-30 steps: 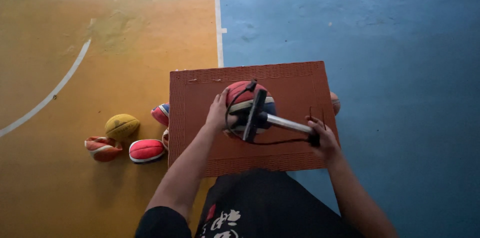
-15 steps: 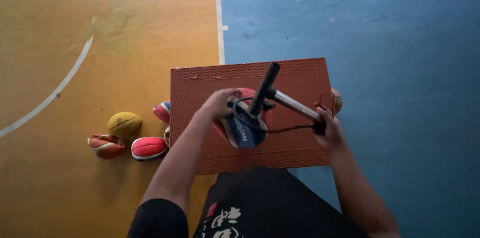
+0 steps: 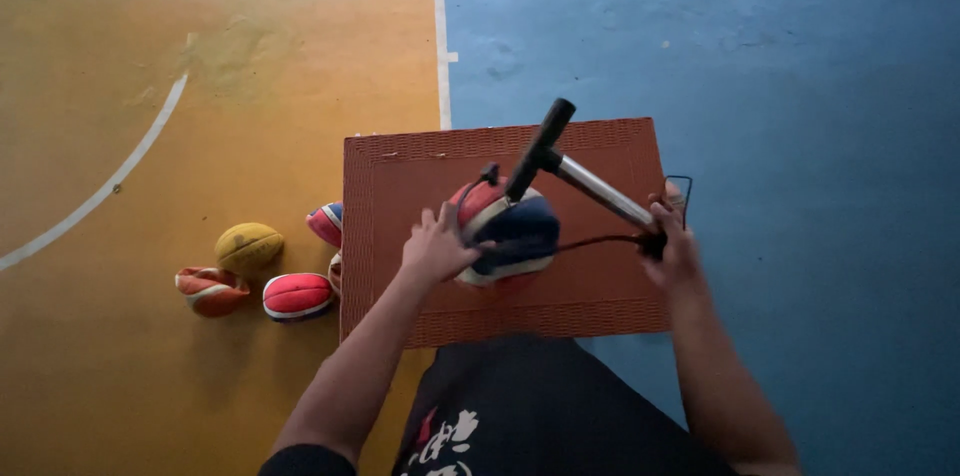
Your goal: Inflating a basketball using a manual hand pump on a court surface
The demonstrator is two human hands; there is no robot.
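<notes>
The left hand [image 3: 437,248], fingers spread, pressed against the side of a partly deflated red, white and navy ball [image 3: 505,231] that sat near the middle of the reddish-brown ribbed mat [image 3: 400,186]. The right hand [image 3: 672,248] was closed around the lower end of a silver hand pump with a black handle [image 3: 580,181] near the mat's right edge; a thin black hose [image 3: 590,243] ran from there to the ball. Off the mat's left edge, on the yellow floor [image 3: 200,86], lay several flattened balls: a yellow one [image 3: 248,246], a red-and-white one [image 3: 297,296] and an orange one [image 3: 210,290].
</notes>
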